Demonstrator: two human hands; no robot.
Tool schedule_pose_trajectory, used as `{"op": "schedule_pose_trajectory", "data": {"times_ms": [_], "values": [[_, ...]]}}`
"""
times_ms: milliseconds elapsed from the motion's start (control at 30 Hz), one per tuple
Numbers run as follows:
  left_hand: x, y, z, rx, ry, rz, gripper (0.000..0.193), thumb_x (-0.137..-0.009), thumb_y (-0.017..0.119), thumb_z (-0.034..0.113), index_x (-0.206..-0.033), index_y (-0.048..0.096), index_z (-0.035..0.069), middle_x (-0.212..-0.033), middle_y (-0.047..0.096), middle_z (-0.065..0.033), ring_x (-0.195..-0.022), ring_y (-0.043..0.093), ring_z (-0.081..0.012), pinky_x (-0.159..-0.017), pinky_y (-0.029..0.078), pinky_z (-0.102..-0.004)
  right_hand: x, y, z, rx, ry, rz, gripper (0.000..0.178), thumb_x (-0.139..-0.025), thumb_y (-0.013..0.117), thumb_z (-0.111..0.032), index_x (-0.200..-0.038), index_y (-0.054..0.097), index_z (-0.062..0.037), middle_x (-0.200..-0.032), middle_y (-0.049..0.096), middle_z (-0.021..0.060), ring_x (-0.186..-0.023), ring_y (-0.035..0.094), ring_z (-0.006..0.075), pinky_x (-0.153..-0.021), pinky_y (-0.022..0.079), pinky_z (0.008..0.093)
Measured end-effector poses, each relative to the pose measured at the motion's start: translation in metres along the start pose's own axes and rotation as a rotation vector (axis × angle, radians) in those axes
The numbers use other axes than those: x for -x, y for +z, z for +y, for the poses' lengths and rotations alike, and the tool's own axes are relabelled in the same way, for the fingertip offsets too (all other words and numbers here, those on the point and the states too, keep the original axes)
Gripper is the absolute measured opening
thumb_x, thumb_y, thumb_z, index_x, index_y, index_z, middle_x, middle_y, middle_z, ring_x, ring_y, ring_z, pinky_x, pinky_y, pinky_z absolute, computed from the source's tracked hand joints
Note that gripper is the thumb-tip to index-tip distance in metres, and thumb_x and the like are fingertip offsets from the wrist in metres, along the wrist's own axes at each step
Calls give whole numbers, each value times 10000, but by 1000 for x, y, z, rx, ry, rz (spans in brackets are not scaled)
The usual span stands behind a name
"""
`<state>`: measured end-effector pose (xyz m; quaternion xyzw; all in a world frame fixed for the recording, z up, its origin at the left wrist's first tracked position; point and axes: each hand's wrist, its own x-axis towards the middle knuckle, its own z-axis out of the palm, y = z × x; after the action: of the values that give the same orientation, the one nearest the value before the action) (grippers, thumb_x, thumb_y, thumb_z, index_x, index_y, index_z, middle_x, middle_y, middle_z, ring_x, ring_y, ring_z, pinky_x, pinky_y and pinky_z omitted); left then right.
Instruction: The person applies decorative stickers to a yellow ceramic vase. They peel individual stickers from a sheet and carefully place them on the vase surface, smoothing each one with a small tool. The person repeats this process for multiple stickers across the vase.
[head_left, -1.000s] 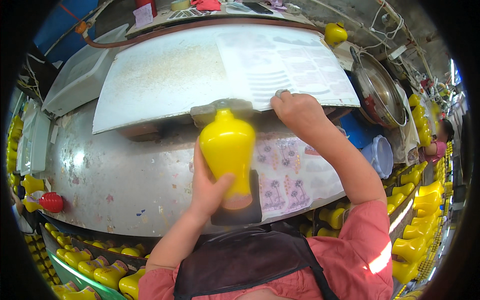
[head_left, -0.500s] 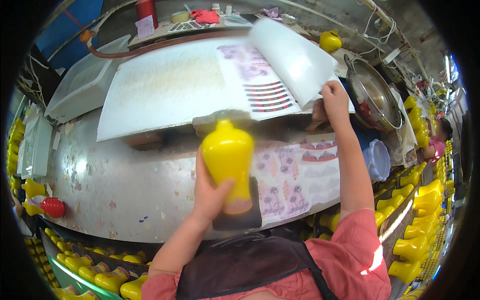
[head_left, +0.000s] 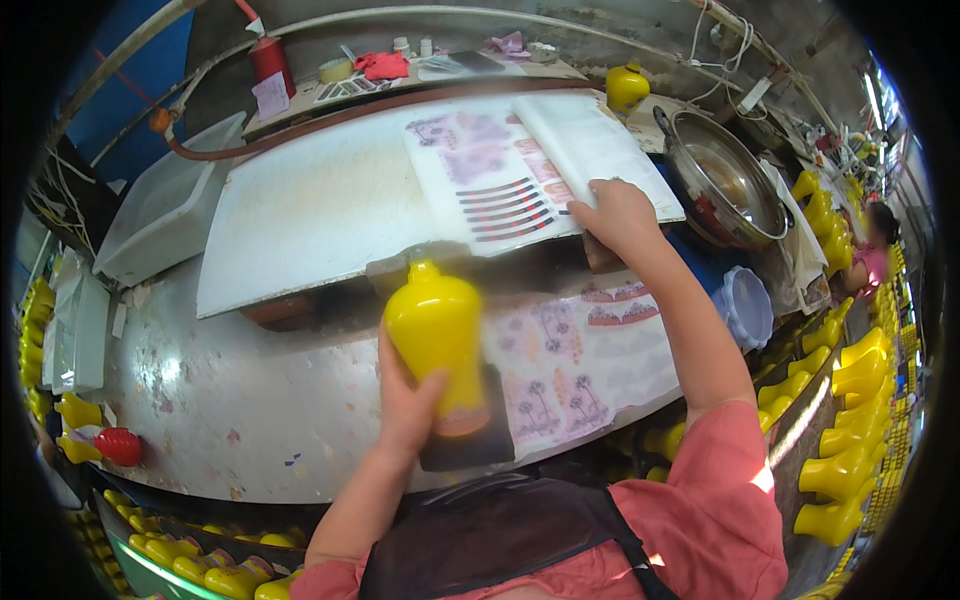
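A glossy yellow vase (head_left: 432, 325) with a narrow neck stands a little tilted above the metal table, a patterned band round its foot. My left hand (head_left: 404, 408) is wrapped round its lower left side, thumb across the front. On the raised white board (head_left: 310, 190) lies a decal sheet (head_left: 430, 175) with purple flower prints and dark striped bands. Its white cover sheet (head_left: 585, 140) is folded over to the right. My right hand (head_left: 618, 215) is closed at the near edge of that cover sheet; its fingertips are partly hidden.
More printed decals (head_left: 550, 395) lie on the metal table (head_left: 240, 400) right of the vase. A metal basin (head_left: 715, 170) and a blue-rimmed bucket (head_left: 748, 308) stand at the right. A white tub (head_left: 165, 210) is far left. Yellow vases (head_left: 860, 420) fill racks; another person is at right.
My right hand has moved left and lowered the raised cover sheet, which now lies flatter on the board. More prints show beside it. The vase stays in my left hand.
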<state>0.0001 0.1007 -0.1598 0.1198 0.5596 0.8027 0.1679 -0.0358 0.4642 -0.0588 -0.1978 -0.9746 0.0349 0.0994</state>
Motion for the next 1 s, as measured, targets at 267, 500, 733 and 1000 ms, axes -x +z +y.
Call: {"op": "schedule_pose_trajectory", "data": {"times_ms": [267,500,733,1000], "values": [[1,-1,-4,-24,31,27,913,-862,655,25,-1644,185,58,-1524,441,-147,-1411,456,-277,-1177,381,-416,-63,-24,72,-105,152,183,399,-879,528,-111,-1170,795,-172,-1155,741,186,-1155,681,372,-997,530,457],[2,0,-2,-6,38,28,912,-861,643,17,-1647,184,66,-1534,437,-140,-1413,455,-275,-1184,370,-404,-67,-78,152,-414,84,411,406,-890,520,-102,-1213,766,-123,-1113,757,189,-1051,729,321,-938,547,392],[1,-1,-4,13,52,21,911,-865,676,106,-1643,203,66,-1537,438,-138,-1427,442,-284,-1199,349,-406,-12,-143,172,-914,222,435,352,-964,550,-51,-1258,742,-38,-950,732,14,-776,634,87,-745,525,251],[3,0,-3,9,37,37,933,-868,688,129,-1654,189,66,-1566,419,-146,-1450,421,-289,-1215,330,-403,46,-185,195,-1044,286,501,341,-994,569,-88,-1307,702,-61,-639,586,-37,-421,453,58,-389,316,250]]}}
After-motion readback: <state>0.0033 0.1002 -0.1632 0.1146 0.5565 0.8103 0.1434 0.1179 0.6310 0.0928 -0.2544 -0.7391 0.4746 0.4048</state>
